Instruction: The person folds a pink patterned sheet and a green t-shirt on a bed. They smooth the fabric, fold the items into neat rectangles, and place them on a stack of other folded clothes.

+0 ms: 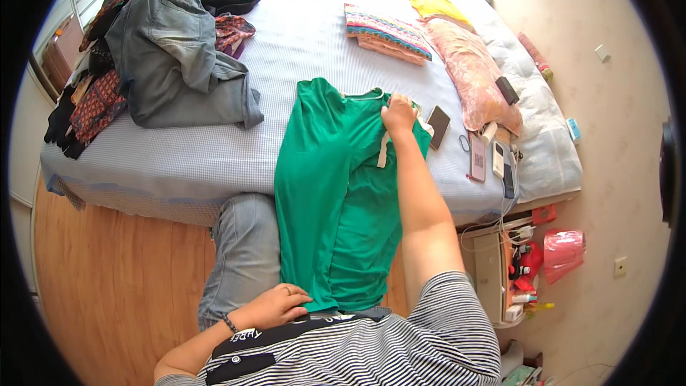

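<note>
A green T-shirt with white trim at the neck lies partly on the bed and partly over my lap, folded lengthwise with some creases. My right hand reaches to its far end and closes on the fabric at the shoulder, beside the neckline. At the near end, my left hand lies with fingers stretched out, the fingertips touching the lower left corner of the hem. A dark phone lies on the bed just right of my right hand.
A heap of clothes with grey jeans covers the bed's left side. Folded patterned cloths lie farther back, near a pink pillow. Phones and cables sit at the right edge, above a cluttered bedside drawer unit.
</note>
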The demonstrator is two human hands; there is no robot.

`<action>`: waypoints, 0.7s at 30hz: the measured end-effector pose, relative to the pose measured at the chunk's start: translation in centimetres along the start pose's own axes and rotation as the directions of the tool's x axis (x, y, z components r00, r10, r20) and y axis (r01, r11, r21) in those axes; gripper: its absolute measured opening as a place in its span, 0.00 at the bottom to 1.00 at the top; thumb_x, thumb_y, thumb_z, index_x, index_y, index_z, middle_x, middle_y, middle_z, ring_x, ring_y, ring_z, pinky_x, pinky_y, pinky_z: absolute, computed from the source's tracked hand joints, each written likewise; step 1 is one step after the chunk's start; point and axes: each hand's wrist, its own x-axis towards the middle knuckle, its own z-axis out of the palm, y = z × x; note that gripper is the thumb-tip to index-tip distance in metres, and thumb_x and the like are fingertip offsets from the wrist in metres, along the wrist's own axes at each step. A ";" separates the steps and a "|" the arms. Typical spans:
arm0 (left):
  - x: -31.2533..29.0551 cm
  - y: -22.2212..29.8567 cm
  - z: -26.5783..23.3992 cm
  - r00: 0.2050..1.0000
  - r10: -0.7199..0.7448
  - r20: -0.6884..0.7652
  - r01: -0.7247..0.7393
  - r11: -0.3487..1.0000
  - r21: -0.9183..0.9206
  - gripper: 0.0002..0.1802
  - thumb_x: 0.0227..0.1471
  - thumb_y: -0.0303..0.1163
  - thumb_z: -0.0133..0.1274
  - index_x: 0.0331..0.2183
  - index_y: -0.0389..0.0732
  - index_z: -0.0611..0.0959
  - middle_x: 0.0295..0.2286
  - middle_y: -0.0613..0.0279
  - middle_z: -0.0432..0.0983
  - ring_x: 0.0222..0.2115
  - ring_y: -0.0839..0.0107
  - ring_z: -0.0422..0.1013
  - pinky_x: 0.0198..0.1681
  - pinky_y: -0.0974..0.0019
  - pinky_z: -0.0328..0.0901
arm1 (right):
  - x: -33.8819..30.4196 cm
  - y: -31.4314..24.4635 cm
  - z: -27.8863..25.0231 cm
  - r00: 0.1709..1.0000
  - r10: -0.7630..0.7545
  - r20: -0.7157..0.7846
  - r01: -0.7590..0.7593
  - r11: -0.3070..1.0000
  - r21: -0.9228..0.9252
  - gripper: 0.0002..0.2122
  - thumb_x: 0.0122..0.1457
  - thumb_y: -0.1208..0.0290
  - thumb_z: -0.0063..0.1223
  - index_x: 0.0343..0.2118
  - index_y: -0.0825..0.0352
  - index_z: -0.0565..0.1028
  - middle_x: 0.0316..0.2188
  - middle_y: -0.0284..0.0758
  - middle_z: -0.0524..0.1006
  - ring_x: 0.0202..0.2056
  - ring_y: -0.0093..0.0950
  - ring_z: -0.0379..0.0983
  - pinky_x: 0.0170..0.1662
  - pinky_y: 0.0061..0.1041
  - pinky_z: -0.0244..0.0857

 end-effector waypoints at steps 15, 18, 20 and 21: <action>-2.8 3.4 -0.9 0.964 -0.230 -0.132 0.248 0.958 0.142 0.18 0.48 0.35 0.56 0.42 0.40 0.77 0.32 0.52 0.72 0.35 0.56 0.70 0.38 0.61 0.65 | -38.0 -4.6 -15.4 0.589 -0.764 0.263 0.390 0.553 0.736 0.16 0.44 0.75 0.59 0.39 0.66 0.73 0.37 0.38 0.73 0.41 0.34 0.69 0.42 0.32 0.63; -3.1 4.5 -1.1 0.912 -0.372 -0.170 0.391 0.915 0.095 0.20 0.49 0.38 0.55 0.44 0.40 0.76 0.32 0.51 0.72 0.34 0.57 0.70 0.37 0.63 0.65 | -38.3 -5.0 -15.8 0.773 -0.586 0.243 0.142 0.534 0.833 0.12 0.45 0.82 0.54 0.35 0.69 0.73 0.30 0.37 0.74 0.32 0.32 0.71 0.35 0.26 0.64; -2.5 2.4 0.0 0.872 -0.471 -0.133 0.404 0.846 -0.347 0.26 0.53 0.44 0.52 0.51 0.43 0.71 0.38 0.55 0.73 0.39 0.65 0.70 0.40 0.64 0.64 | -37.4 -5.3 -16.6 0.840 -0.482 0.249 -0.030 0.416 0.909 0.12 0.46 0.86 0.50 0.36 0.70 0.72 0.27 0.37 0.74 0.28 0.30 0.71 0.31 0.22 0.64; -1.7 0.7 1.0 0.878 -0.455 -0.151 0.280 0.743 -0.608 0.26 0.54 0.45 0.51 0.52 0.44 0.70 0.40 0.57 0.73 0.41 0.67 0.70 0.41 0.65 0.64 | -37.0 -5.3 -17.0 0.832 -0.485 0.268 -0.070 0.388 0.919 0.12 0.46 0.86 0.50 0.36 0.70 0.72 0.28 0.37 0.74 0.28 0.30 0.71 0.32 0.22 0.64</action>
